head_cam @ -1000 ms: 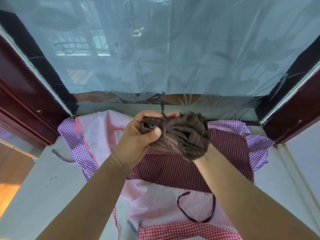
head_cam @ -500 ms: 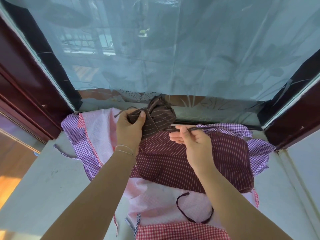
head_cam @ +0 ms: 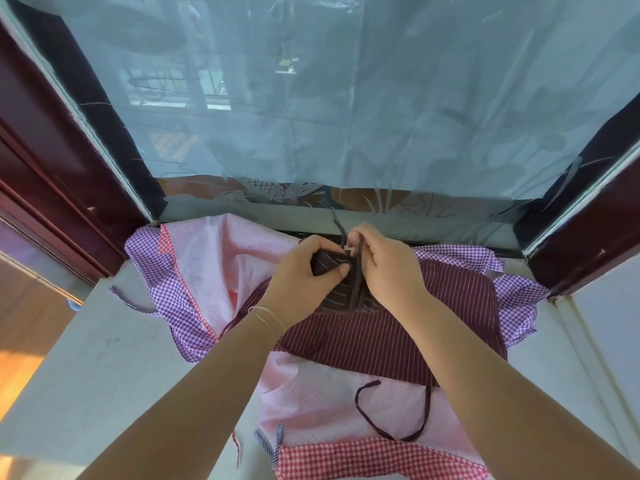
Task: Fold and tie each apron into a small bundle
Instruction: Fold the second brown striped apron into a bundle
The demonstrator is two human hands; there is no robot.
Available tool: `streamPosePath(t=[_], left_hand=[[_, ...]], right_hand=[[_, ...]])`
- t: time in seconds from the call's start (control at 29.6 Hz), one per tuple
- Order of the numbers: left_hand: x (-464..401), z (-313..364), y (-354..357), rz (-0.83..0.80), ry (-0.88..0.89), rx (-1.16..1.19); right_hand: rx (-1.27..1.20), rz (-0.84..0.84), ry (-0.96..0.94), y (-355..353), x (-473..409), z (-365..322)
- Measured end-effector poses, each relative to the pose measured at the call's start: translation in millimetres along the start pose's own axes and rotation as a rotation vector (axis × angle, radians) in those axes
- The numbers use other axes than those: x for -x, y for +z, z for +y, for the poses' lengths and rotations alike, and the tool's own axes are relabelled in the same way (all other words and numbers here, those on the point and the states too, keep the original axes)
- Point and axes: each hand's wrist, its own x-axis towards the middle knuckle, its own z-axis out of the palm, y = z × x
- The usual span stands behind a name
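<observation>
Brown striped bundle (head_cam: pixel 341 287) rests atop maroon striped apron (head_cam: pixel 398 327); left hand (head_cam: pixel 304 278) clamps it, thumb pinning the folds so they cannot spring apart, while right hand (head_cam: pixel 388 268) pinches the tie strap (head_cam: pixel 356 271), apparently to cinch it.

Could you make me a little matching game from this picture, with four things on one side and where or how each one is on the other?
Things:
1. brown striped bundle
2. maroon striped apron
3. red checked apron
4. loose dark tie

Places or states:
A. nearest the person, at the bottom edge of the view
B. gripped by the left hand, with the right hand pinching its strap
C. lying in a loop on pink cloth
D. spread flat under the hands

Pairs: 1-B, 2-D, 3-A, 4-C
</observation>
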Motion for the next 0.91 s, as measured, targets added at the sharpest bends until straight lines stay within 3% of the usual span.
streamPosePath(t=[0.14, 0.27, 0.37, 0.54, 0.78, 0.91], left_hand=[[7.6, 6.7, -10.0, -0.201, -0.265, 0.597], [-0.2, -4.1, -16.6, -0.292, -0.431, 0.904], [-0.5, -10.1, -17.0, -0.432, -0.425, 0.923], [5.7, -18.2, -19.7, -0.468, -0.408, 0.887], [2.4, -20.6, -31.1, -0.502, -0.383, 0.801], [0.1, -26.9, -33.9, -0.503, -0.451, 0.835]], right_hand=[[-0.236, 0.004, 0.063, 4.7, 10.1, 2.4], [-0.304, 0.134, -0.165, 5.8, 14.9, -5.9], [-0.242, 0.224, -0.280, 12.6, 16.8, -10.1], [-0.268, 0.030, -0.260, 15.9, 19.6, -11.5], [-0.375, -0.303, -0.064, 15.0, 4.4, -27.7], [-0.436, -0.538, 0.209, 16.1, -11.5, -36.3]])
